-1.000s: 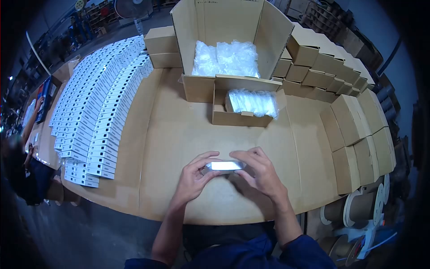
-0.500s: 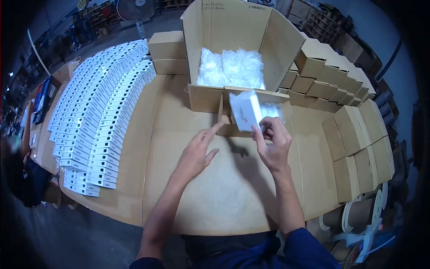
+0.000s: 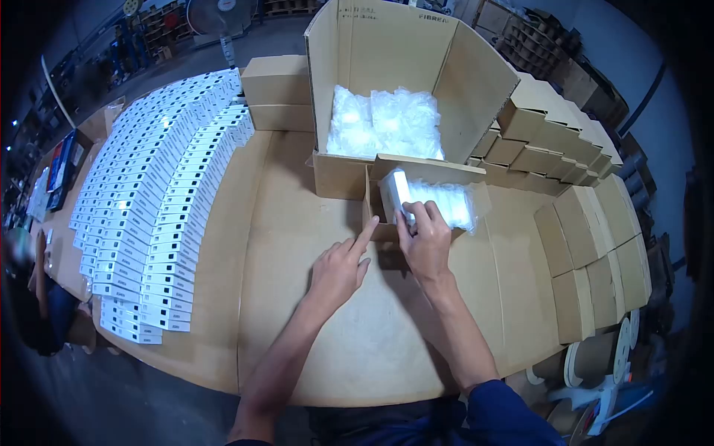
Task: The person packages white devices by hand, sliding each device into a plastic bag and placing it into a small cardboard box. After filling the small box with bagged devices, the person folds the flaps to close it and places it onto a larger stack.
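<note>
Hands are apart: right hand [image 3: 427, 241] has a white packet [image 3: 396, 195] pinched, just ahead inside the small carton [image 3: 431, 168]; left hand [image 3: 338, 273] is loose, fingertip by the carton's near corner.

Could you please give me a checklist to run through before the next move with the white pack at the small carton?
1. White pack gripped: ok, pinched between the right hand's thumb and fingers.
2. Small carton open: ok, its top is open and its back flap stands up.
3. Pack beside the wrapped packs: ok, at the left end of their row.
4. Pack resting on the carton floor: cannot tell; the front wall and hand hide its base.
5. Left hand steadying the carton: cannot tell; its forefinger reaches the front left corner, but contact is unclear.
</note>
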Motion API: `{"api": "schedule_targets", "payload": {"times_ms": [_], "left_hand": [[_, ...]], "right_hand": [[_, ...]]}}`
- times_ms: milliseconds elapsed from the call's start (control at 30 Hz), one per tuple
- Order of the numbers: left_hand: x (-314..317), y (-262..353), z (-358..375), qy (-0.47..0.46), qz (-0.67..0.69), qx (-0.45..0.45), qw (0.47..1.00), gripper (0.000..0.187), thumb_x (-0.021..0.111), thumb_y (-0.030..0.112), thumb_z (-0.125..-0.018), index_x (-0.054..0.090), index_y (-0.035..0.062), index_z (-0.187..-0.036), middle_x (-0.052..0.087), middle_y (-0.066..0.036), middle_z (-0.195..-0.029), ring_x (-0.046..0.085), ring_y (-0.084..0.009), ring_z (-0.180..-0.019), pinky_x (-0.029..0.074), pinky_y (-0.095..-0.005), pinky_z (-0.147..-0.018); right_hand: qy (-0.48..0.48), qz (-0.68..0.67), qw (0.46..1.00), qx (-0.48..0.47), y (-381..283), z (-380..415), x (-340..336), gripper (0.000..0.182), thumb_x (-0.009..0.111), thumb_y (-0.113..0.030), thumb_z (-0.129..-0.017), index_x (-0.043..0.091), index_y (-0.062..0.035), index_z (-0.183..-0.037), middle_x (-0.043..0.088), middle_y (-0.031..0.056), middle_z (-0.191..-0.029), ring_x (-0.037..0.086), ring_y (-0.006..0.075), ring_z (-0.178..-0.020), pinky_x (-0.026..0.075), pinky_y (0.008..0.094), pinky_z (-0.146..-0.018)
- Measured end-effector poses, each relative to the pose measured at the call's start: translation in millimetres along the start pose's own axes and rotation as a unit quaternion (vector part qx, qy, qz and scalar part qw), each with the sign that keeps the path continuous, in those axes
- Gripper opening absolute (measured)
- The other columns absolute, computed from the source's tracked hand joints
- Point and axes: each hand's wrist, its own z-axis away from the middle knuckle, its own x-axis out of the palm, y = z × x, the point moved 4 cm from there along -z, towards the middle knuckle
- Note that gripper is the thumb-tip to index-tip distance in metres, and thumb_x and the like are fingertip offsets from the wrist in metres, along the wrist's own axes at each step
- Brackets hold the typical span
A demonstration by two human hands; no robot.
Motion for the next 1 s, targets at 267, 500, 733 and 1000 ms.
{"api": "schedule_targets", "payload": {"times_ms": [267, 500, 733, 1000], "left_hand": [[6.0, -4.1, 0.3, 0.013, -0.034, -0.003, 0.999, 0.090, 0.073, 0.003, -0.084, 0.036, 0.0228, -0.163, 0.069, -0.005, -0.087, 0.068, -0.0262, -0.076, 0.056, -0.0428, -0.069], [1.5, -5.2, -1.8, 0.004, 0.021, -0.001, 1.000, 0.085, 0.071, 0.004, -0.086, 0.037, 0.0219, -0.162, 0.069, -0.007, -0.091, 0.069, -0.0278, -0.083, 0.057, -0.0426, -0.075], [-36.3, 15.6, 48.5, 0.034, 0.093, -0.033, 0.995, 0.081, 0.074, 0.008, -0.087, 0.039, 0.0165, -0.160, 0.069, -0.011, -0.107, 0.068, -0.0316, -0.098, 0.056, -0.0433, -0.087], [-141.4, -12.3, 209.6, 0.283, -0.046, -0.181, 0.941, 0.049, 0.073, 0.001, -0.084, 0.062, 0.0013, -0.131, 0.066, -0.018, -0.122, 0.062, -0.0382, -0.113, 0.051, -0.0452, -0.099]], "right_hand": [[-0.052, 0.061, 0.996, 0.049, 3.8, -0.4, 20.6, 0.010, 0.074, -0.006, -0.087, 0.066, -0.0004, -0.090, 0.060, 0.0188, -0.089, 0.066, 0.0406, -0.068, 0.054, 0.0502, -0.059], [-0.112, 0.145, 0.977, 0.110, -3.8, -1.2, 14.3, 0.016, 0.068, -0.017, -0.095, 0.072, -0.0020, -0.091, 0.061, 0.0192, -0.105, 0.069, 0.0418, -0.070, 0.056, 0.0540, -0.060], [-0.061, 0.031, 0.993, 0.096, -22.7, 36.1, -1.0, 0.056, 0.060, -0.013, -0.099, 0.046, -0.0034, -0.153, 0.032, 0.0257, -0.163, 0.053, 0.0473, -0.133, 0.054, 0.0501, -0.097], [-0.262, -0.155, 0.948, -0.090, -136.4, 74.4, 69.7, 0.074, 0.068, -0.005, -0.087, 0.039, 0.0007, -0.154, 0.035, 0.0255, -0.162, 0.039, 0.0465, -0.145, 0.036, 0.0508, -0.117]]}}
